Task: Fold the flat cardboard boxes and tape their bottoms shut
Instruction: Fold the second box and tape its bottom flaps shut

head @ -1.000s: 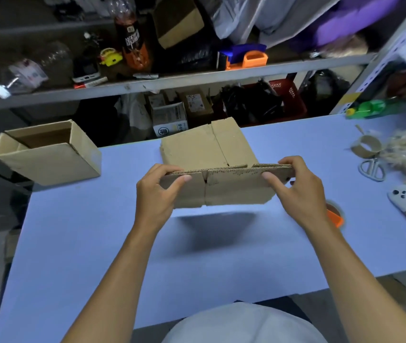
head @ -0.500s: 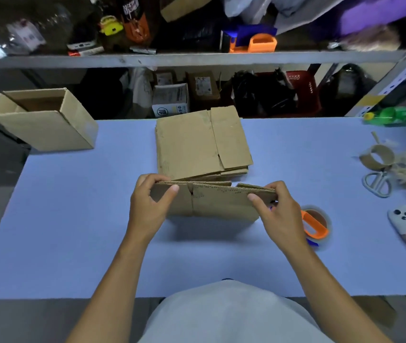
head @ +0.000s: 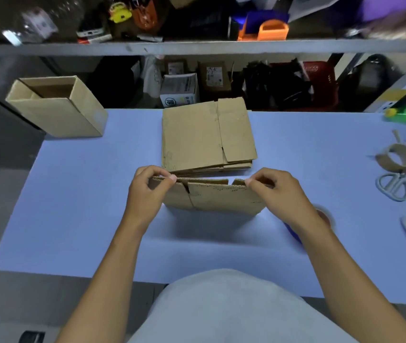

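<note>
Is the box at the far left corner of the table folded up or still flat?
Folded up. The box stands as a full shape with its top open, so the inside walls show. Whether its bottom is taped cannot be seen.

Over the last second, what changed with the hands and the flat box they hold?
The flat box came down from mid-air to stand on the blue table. Both hands shifted from clasping its ends to pinching its top edge, left hand and right hand with curled fingers. The stack of flat boxes and the folded box stayed put.
</note>
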